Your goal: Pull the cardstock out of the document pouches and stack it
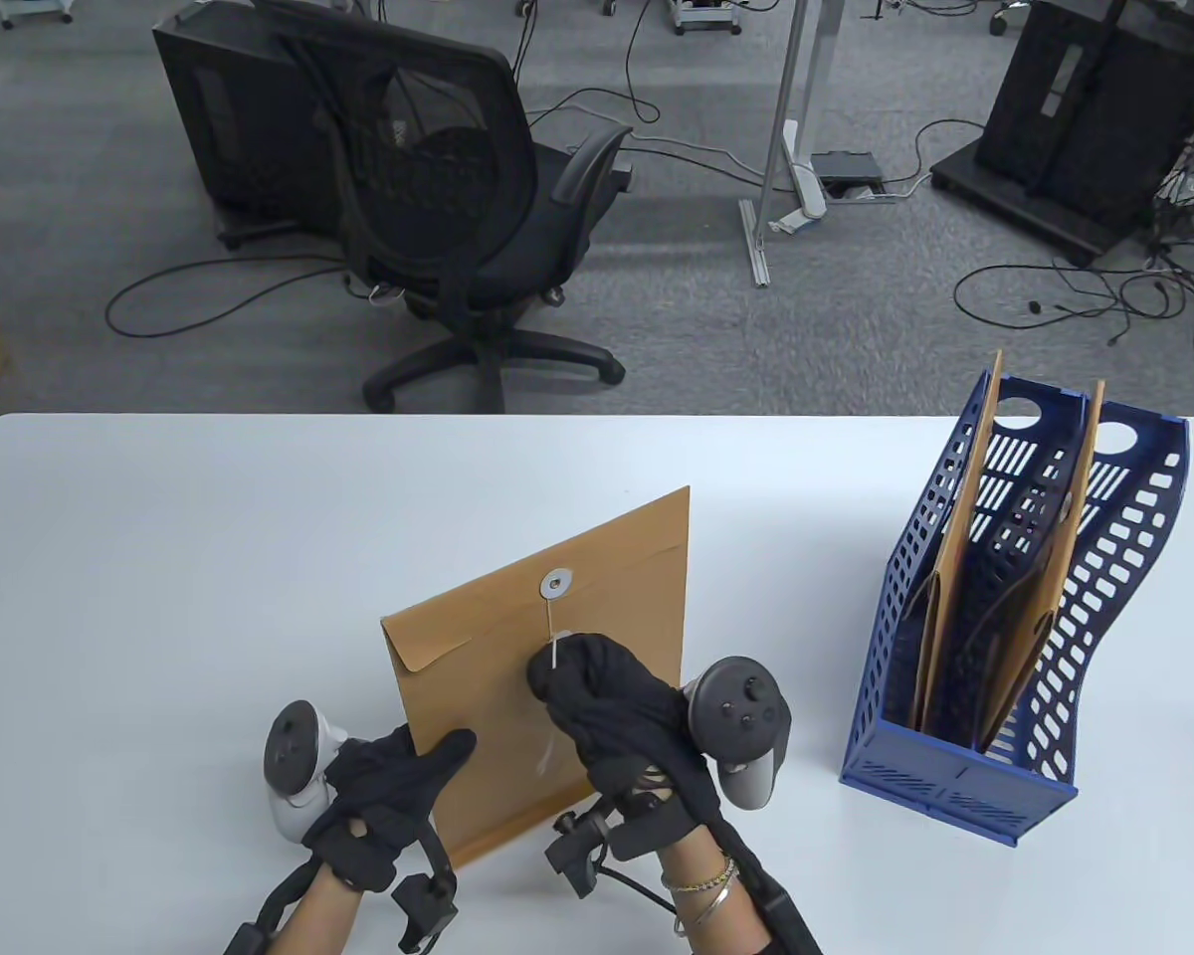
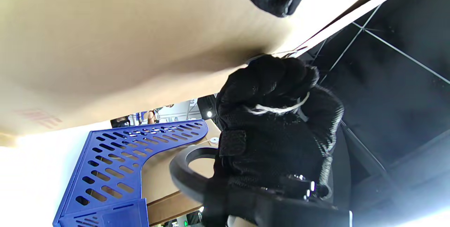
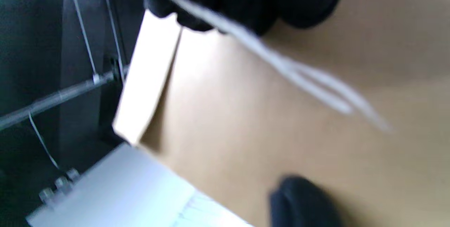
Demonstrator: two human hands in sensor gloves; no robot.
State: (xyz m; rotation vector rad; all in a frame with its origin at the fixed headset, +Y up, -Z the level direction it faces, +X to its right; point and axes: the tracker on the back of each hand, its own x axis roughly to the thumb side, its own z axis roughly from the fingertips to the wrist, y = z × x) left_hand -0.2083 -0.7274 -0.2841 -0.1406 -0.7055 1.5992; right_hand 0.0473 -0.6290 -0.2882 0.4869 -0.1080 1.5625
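Note:
A brown document pouch (image 1: 547, 667) lies tilted on the white table (image 1: 209, 557), its flap closed over a metal button (image 1: 557, 581). My left hand (image 1: 398, 786) holds the pouch's lower left edge, thumb on top. My right hand (image 1: 597, 686) rests on the middle of the pouch and pinches its white closure string (image 1: 554, 652). The left wrist view shows the pouch (image 2: 123, 37) from below and my right hand (image 2: 277, 114) with the string (image 2: 277, 109) across its knuckles. The right wrist view shows the string (image 3: 295, 68) blurred over the pouch (image 3: 281, 132). No cardstock shows.
A blue two-slot file holder (image 1: 1025, 617) stands at the table's right side with two more brown pouches (image 1: 955, 587) upright in it. It also shows in the left wrist view (image 2: 116, 170). An office chair (image 1: 458, 199) stands beyond the far table edge.

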